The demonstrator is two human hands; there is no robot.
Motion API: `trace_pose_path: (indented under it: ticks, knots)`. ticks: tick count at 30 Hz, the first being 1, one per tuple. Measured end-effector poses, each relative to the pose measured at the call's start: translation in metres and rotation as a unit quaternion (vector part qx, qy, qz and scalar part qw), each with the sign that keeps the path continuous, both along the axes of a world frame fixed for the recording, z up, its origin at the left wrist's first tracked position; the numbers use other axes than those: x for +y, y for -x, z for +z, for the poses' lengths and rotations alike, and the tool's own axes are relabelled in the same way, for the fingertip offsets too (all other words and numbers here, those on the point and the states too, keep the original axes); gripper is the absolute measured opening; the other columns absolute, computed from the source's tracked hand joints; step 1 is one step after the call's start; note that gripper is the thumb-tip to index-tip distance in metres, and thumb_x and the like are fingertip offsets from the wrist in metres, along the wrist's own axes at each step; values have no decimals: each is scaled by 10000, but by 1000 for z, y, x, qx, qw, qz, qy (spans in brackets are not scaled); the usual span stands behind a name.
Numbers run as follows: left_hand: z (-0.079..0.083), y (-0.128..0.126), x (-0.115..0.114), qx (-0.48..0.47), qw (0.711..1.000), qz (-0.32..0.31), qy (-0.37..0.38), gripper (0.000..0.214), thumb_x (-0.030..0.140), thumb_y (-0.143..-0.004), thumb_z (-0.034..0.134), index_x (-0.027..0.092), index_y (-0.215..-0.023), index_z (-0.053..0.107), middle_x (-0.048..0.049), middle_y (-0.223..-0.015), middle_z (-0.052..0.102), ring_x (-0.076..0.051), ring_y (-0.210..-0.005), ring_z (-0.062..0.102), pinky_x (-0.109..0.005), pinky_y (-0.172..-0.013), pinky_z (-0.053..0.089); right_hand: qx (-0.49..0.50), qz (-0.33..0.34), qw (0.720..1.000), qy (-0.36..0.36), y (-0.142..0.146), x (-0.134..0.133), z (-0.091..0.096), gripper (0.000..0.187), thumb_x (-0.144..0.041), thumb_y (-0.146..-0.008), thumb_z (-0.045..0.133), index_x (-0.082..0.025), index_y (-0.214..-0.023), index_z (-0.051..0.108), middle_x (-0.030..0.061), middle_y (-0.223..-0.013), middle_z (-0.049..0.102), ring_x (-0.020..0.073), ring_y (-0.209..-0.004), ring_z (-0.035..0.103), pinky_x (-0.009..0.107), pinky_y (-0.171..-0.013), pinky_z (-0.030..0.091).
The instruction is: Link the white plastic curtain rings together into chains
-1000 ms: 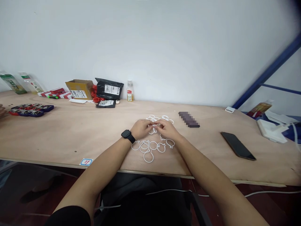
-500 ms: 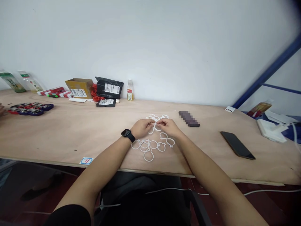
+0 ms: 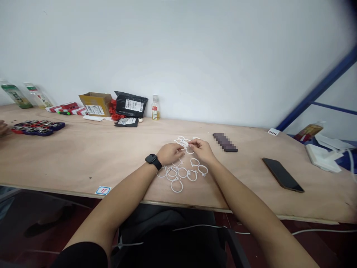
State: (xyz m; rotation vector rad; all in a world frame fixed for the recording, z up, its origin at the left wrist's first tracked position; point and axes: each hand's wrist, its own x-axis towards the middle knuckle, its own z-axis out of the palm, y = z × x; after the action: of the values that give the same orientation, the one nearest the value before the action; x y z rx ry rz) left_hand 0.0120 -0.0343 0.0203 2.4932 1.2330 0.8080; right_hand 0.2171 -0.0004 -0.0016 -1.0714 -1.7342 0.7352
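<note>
My left hand (image 3: 170, 153) rests low over the table with its thumb and fingers apart. Just under its thumb lies a white plastic ring (image 3: 177, 163) with a small clasp, partly covered by the hand. My right hand (image 3: 202, 149) pinches a white plastic ring (image 3: 190, 151) between thumb and fingertips, at the near edge of a loose pile of rings (image 3: 182, 140). Closer to me several more rings lie spread flat, some overlapping; the nearest ring (image 3: 176, 185) lies by itself.
A phone (image 3: 282, 175) and a pixelated dark object (image 3: 225, 142) lie to the right. Along the wall stand a cardboard box (image 3: 96, 105), a black parcel bag (image 3: 131, 105) and a small bottle (image 3: 155, 108). A red and blue tray (image 3: 39, 127) sits far left, beside another person's hand (image 3: 2, 127).
My hands have moved slightly apart. The left fingers have opened from their pinch and drawn back toward me, and a ring beneath them now shows lower. The right hand remains at the pile.
</note>
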Motion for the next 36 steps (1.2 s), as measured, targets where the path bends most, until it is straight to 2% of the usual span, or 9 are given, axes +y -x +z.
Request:
trace_pose_path:
  ticks: [5, 10, 13, 17, 24, 36]
  knots:
    - [1, 0, 2, -101, 995, 2, 0, 232, 336, -898, 544, 181, -951, 707, -28, -861, 723, -132, -733, 620, -241, -684, 461, -13, 17, 1000, -11, 12, -9, 0, 212, -340, -778, 628, -180, -898, 698, 41, -806, 697, 161, -703, 617, 290, -658, 494]
    - [0, -2, 3, -165, 986, 16, 6, 221, 322, -893, 555, 189, -944, 724, -36, -892, 742, -140, -764, 648, -246, -713, 485, -73, 26, 992, -96, 11, -17, 10, 136, -273, -816, 600, -206, -856, 712, 49, -889, 690, 174, -818, 626, 301, -735, 492]
    - [0, -1, 2, -161, 987, 24, 2, 219, 326, -886, 565, 200, -958, 730, -36, -906, 747, -149, -778, 656, -255, -723, 494, -103, 53, 984, -132, 11, -21, 17, 158, -249, -849, 570, -223, -902, 716, 53, -912, 675, 177, -847, 615, 315, -775, 487]
    - [1, 0, 2, -143, 989, 24, -9, 204, 312, -883, 568, 202, -939, 731, -32, -880, 747, -146, -759, 653, -256, -712, 487, -116, 85, 979, -146, 11, -24, 22, 204, -287, -903, 524, -232, -927, 719, 57, -924, 676, 191, -900, 612, 345, -839, 474]
    - [-2, -1, 3, -137, 990, 9, -23, 185, 313, -875, 579, 172, -862, 697, -24, -784, 710, -124, -697, 610, -241, -674, 467, -114, 72, 980, -149, 13, -26, 22, 179, -310, -896, 537, -223, -896, 694, 62, -910, 676, 211, -902, 609, 367, -844, 467]
    - [-5, -4, 5, -158, 987, 1, -27, 205, 332, -890, 560, 161, -838, 661, -23, -768, 680, -123, -704, 585, -249, -686, 452, -127, 63, 979, -149, 16, -27, 23, 162, -290, -908, 474, -211, -895, 614, 76, -959, 649, 221, -940, 579, 365, -865, 435]
